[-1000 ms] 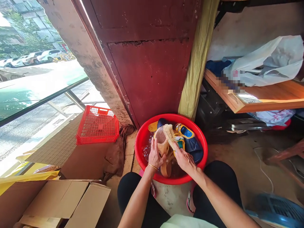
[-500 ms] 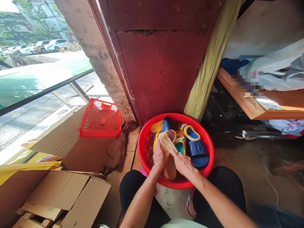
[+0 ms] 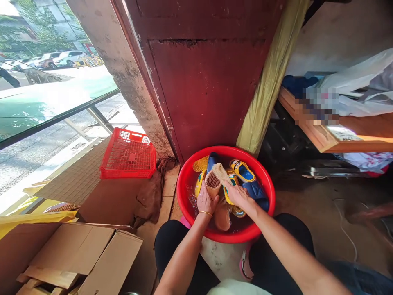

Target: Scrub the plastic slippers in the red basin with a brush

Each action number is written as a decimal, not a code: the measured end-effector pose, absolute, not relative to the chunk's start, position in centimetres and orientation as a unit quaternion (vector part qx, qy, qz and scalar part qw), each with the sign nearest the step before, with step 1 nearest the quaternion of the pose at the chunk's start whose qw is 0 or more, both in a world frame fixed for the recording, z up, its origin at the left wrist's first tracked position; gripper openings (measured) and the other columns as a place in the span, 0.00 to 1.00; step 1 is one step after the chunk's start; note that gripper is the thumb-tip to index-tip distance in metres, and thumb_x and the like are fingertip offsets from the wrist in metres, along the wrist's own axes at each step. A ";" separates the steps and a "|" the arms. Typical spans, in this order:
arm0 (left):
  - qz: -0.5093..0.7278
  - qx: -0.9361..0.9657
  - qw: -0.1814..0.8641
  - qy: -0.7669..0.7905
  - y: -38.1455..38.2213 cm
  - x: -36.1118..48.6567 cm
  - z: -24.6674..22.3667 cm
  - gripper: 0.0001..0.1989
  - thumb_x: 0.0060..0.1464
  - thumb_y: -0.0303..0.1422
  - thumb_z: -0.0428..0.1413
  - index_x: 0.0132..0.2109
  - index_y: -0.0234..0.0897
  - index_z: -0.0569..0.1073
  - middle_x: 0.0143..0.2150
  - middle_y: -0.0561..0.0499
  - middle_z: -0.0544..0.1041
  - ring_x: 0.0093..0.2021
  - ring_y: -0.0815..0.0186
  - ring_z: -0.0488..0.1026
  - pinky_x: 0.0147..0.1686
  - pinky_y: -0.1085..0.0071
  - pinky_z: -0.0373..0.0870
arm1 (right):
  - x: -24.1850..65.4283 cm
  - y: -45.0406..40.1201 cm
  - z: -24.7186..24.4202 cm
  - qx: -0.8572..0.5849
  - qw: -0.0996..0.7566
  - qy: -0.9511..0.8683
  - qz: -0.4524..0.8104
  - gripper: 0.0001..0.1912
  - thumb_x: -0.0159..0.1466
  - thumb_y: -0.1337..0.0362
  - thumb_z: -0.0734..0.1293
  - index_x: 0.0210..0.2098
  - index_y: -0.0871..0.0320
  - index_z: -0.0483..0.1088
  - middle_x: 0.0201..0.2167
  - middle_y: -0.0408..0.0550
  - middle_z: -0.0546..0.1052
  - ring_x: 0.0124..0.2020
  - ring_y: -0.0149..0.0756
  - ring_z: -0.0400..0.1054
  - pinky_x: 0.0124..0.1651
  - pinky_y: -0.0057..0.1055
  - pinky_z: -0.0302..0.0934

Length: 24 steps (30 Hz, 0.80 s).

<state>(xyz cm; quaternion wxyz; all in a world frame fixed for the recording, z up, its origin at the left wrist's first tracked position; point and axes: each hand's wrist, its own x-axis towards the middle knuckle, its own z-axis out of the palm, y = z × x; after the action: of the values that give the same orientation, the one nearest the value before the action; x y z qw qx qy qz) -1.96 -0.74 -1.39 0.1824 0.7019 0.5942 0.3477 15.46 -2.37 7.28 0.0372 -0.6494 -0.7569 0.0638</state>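
A red basin (image 3: 273, 186) of water stands between my knees with several slippers and clogs in it. My left hand (image 3: 206, 201) grips a tan slipper (image 3: 213, 180), its brown checkered face turned up. In my right hand (image 3: 240, 196) is a scrub brush (image 3: 220, 172) with pale bristles, its head at the slipper's upper right edge. Another tan slipper (image 3: 222, 217) lies in the water below my hands. Around them are a yellow clog with a blue inside (image 3: 243, 170), a dark blue quilted slipper (image 3: 256, 194) and a second blue slipper (image 3: 211, 162), partly hidden.
A maroon door (image 3: 205, 94) rises directly behind the basin. To the left are a red plastic crate (image 3: 130, 157), a brown cloth (image 3: 150, 198) and an open cardboard box (image 3: 72, 250). A wooden table (image 3: 325, 137) with plastic bags stands at the right.
The brush has moved from across the slipper to its upper right edge, uncovering more of the checkered face. My right hand shifted slightly up and right, and the water is splashing.
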 end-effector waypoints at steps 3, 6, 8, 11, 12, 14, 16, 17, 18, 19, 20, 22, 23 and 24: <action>0.350 0.690 0.185 0.606 -0.8 -2.2 -1.5 0.56 0.50 0.36 0.63 0.75 0.29 0.38 0.72 0.30 0.58 0.70 0.45 0.61 0.67 0.49 0.62 | 14.9 -6.6 6.4 -0.620 -0.035 -0.781 0.068 0.34 0.67 0.70 0.59 0.73 0.57 0.55 0.41 0.58 0.82 0.41 0.45 0.77 0.45 0.35 0.67; 0.354 0.685 0.190 0.607 -0.9 -2.3 -1.2 0.55 0.50 0.35 0.62 0.75 0.29 0.39 0.71 0.30 0.61 0.69 0.46 0.63 0.66 0.51 0.63 | 14.6 -7.6 6.4 -0.600 -0.085 -0.792 0.075 0.39 0.65 0.70 0.61 0.74 0.53 0.49 0.40 0.57 0.82 0.39 0.43 0.78 0.43 0.33 0.67; 0.355 0.686 0.199 0.603 -1.0 -2.3 -0.8 0.54 0.50 0.35 0.61 0.75 0.30 0.39 0.70 0.31 0.62 0.68 0.46 0.64 0.66 0.51 0.63 | 14.6 -5.8 7.2 -0.622 -0.084 -0.775 0.072 0.39 0.66 0.70 0.61 0.75 0.55 0.48 0.41 0.59 0.82 0.40 0.43 0.78 0.43 0.33 0.67; 0.359 0.686 0.233 0.588 -1.1 -2.4 0.1 0.54 0.48 0.35 0.62 0.75 0.31 0.42 0.70 0.32 0.63 0.67 0.45 0.65 0.65 0.51 0.63 | 14.7 -1.7 8.5 -0.674 -0.040 -0.734 0.072 0.33 0.69 0.69 0.59 0.73 0.59 0.53 0.41 0.61 0.82 0.43 0.44 0.78 0.45 0.35 0.67; 0.363 0.681 0.249 0.586 -1.1 -2.6 0.4 0.54 0.48 0.35 0.62 0.75 0.32 0.43 0.69 0.33 0.64 0.67 0.46 0.66 0.65 0.51 0.63 | 14.8 -0.6 8.8 -0.685 -0.024 -0.724 0.073 0.31 0.70 0.68 0.58 0.73 0.59 0.55 0.42 0.61 0.82 0.44 0.45 0.78 0.46 0.35 0.68; 0.382 0.658 0.279 0.586 -0.9 -2.9 1.2 0.52 0.48 0.35 0.63 0.75 0.35 0.47 0.69 0.35 0.66 0.67 0.47 0.65 0.65 0.52 0.63 | 15.1 0.7 9.0 -0.697 -0.001 -0.713 0.074 0.30 0.72 0.67 0.56 0.72 0.58 0.55 0.43 0.60 0.82 0.46 0.45 0.78 0.48 0.36 0.68; 0.418 0.628 0.317 0.574 -0.4 -3.4 1.8 0.48 0.48 0.35 0.63 0.73 0.38 0.53 0.69 0.38 0.66 0.68 0.47 0.64 0.66 0.53 0.62 | 15.4 0.6 8.6 -0.709 0.014 -0.700 0.079 0.30 0.72 0.66 0.55 0.73 0.60 0.54 0.45 0.60 0.82 0.47 0.44 0.78 0.49 0.35 0.68; 0.442 0.607 0.349 0.561 -0.2 -3.6 2.1 0.46 0.48 0.36 0.63 0.72 0.38 0.56 0.68 0.39 0.68 0.68 0.48 0.64 0.65 0.53 0.63 | 15.4 0.0 8.3 -0.710 0.031 -0.698 0.087 0.30 0.73 0.66 0.54 0.73 0.62 0.53 0.46 0.60 0.82 0.47 0.43 0.78 0.50 0.34 0.68; 0.463 0.578 0.393 0.545 0.1 -3.8 2.3 0.43 0.49 0.38 0.63 0.70 0.37 0.59 0.66 0.40 0.70 0.66 0.48 0.66 0.64 0.53 0.64 | 15.5 -0.9 7.8 -0.706 0.059 -0.699 0.098 0.30 0.73 0.65 0.53 0.73 0.62 0.52 0.49 0.59 0.81 0.48 0.42 0.78 0.51 0.32 0.69; 0.479 0.542 0.447 0.527 0.4 -4.0 2.3 0.40 0.50 0.39 0.62 0.69 0.36 0.61 0.63 0.40 0.73 0.63 0.48 0.69 0.62 0.54 0.67 | 15.4 -2.0 7.2 -0.694 0.097 -0.705 0.108 0.30 0.73 0.65 0.53 0.73 0.62 0.52 0.52 0.58 0.80 0.50 0.41 0.77 0.51 0.31 0.69; 0.487 0.501 0.505 0.508 0.6 -4.1 2.4 0.38 0.52 0.40 0.61 0.67 0.34 0.63 0.59 0.40 0.76 0.59 0.49 0.73 0.58 0.55 0.70 | 15.3 -3.4 6.7 -0.677 0.137 -0.714 0.115 0.30 0.73 0.64 0.53 0.73 0.60 0.52 0.54 0.57 0.79 0.52 0.40 0.76 0.52 0.31 0.69; 0.480 0.426 0.607 0.468 0.8 -4.1 2.2 0.31 0.55 0.40 0.58 0.64 0.32 0.67 0.52 0.42 0.80 0.51 0.52 0.77 0.52 0.58 0.74 | 15.0 -6.3 5.6 -0.636 0.193 -0.739 0.114 0.30 0.73 0.63 0.53 0.74 0.57 0.52 0.57 0.56 0.77 0.55 0.40 0.75 0.53 0.31 0.69; 0.473 0.403 0.641 0.452 0.9 -4.0 2.0 0.28 0.56 0.39 0.57 0.61 0.32 0.70 0.50 0.42 0.80 0.49 0.54 0.77 0.50 0.60 0.75 | 14.9 -7.7 5.1 -0.619 0.192 -0.754 0.108 0.30 0.73 0.63 0.53 0.74 0.55 0.52 0.57 0.55 0.78 0.54 0.41 0.75 0.53 0.32 0.70; 0.465 0.391 0.662 0.439 0.9 -3.8 1.9 0.24 0.57 0.39 0.56 0.58 0.32 0.72 0.50 0.43 0.80 0.48 0.55 0.77 0.48 0.61 0.75 | 14.9 -8.9 4.7 -0.606 0.174 -0.769 0.104 0.30 0.73 0.62 0.54 0.73 0.52 0.53 0.55 0.54 0.79 0.51 0.41 0.76 0.51 0.32 0.71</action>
<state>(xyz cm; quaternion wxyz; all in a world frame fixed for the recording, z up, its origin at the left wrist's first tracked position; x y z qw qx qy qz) -3.84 0.85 1.89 0.6623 0.3906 0.4391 0.4648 14.89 -8.90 4.75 0.1743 -0.6063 -0.7689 0.1039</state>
